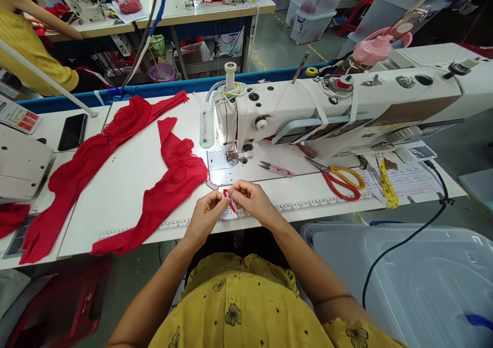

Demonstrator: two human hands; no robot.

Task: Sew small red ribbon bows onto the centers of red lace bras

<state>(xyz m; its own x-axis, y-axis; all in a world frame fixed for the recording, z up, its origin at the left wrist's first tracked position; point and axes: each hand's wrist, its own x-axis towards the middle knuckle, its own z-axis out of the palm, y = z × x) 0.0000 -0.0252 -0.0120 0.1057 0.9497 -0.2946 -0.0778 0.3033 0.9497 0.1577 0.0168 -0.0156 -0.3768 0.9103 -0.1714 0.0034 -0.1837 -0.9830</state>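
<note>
Both my hands meet at the table's front edge, pinching a small red and white fabric piece (228,204) between their fingertips. My left hand (205,215) holds its left side, my right hand (251,199) its right side. The piece is mostly hidden by my fingers. Just behind them stands a white sewing machine (308,107) with its needle area (232,157). A long red lace garment (169,184) lies on the table to the left of my hands.
Pink thread snips (276,169) and yellow-handled scissors (341,177) lie right of the needle. A yellow tape measure (386,184) hangs at the right. A second red garment (88,158) and a black phone (72,131) lie left. A clear plastic bin (416,281) stands at lower right.
</note>
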